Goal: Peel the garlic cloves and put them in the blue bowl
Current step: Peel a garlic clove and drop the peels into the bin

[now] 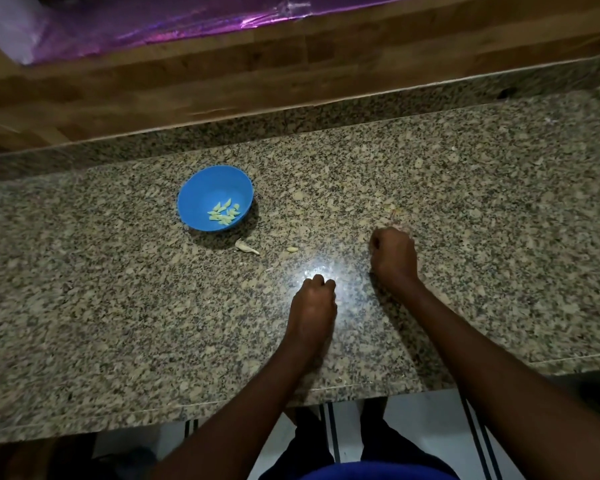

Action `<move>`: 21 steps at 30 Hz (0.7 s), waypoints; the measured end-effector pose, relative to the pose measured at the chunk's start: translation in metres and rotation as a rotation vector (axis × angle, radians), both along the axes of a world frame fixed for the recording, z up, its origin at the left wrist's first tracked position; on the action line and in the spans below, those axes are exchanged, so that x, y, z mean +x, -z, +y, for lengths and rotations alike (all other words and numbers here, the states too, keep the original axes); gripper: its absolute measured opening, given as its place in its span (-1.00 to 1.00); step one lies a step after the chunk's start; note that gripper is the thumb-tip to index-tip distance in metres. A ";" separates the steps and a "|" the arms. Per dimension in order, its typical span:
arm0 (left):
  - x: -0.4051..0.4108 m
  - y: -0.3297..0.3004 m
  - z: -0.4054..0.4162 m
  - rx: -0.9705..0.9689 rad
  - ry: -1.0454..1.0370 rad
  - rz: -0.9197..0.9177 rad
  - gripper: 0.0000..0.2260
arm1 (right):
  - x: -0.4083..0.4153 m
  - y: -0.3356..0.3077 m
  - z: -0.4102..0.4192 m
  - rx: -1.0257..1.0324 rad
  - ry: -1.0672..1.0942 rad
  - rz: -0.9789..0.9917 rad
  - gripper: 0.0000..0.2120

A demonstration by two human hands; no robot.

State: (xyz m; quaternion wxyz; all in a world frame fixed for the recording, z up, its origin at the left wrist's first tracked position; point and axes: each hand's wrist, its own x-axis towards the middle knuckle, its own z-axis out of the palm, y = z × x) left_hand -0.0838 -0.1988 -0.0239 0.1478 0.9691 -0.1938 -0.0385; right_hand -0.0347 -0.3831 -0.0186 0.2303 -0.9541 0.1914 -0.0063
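Both fists curled, left hand [313,299] and right hand [394,252], contents hidden; several peeled cloves [224,213] in blue bowl [201,188], one loose clove [292,249] left on counter

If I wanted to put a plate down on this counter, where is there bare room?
The widest free patch is the granite left of the left hand, below the blue bowl. Another lies right of the right hand, toward the counter's far end. It is busier between the bowl and the hands, where a scrap of garlic skin and a loose clove lie.
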 end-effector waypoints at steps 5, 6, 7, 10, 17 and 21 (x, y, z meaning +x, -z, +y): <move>0.013 -0.005 0.057 -0.172 -0.331 0.002 -0.90 | -0.017 0.002 0.048 0.163 -0.165 0.060 -0.85; 0.017 -0.005 0.065 -0.220 -0.417 0.014 -0.90 | -0.020 0.003 0.063 0.217 -0.183 0.064 -0.84; 0.022 -0.007 0.071 -0.272 -0.497 0.027 -0.90 | -0.023 0.004 0.077 0.269 -0.189 0.064 -0.82; 0.040 -0.009 0.087 -0.377 -0.592 0.046 -0.91 | -0.030 0.006 0.109 0.373 -0.177 0.037 -0.74; 0.057 -0.010 0.083 -0.073 -0.311 0.035 -0.86 | -0.034 0.009 0.139 0.361 -0.110 -0.041 -0.69; 0.054 -0.005 0.083 0.059 -0.213 0.006 -0.79 | -0.036 0.009 0.140 0.376 -0.078 -0.052 -0.70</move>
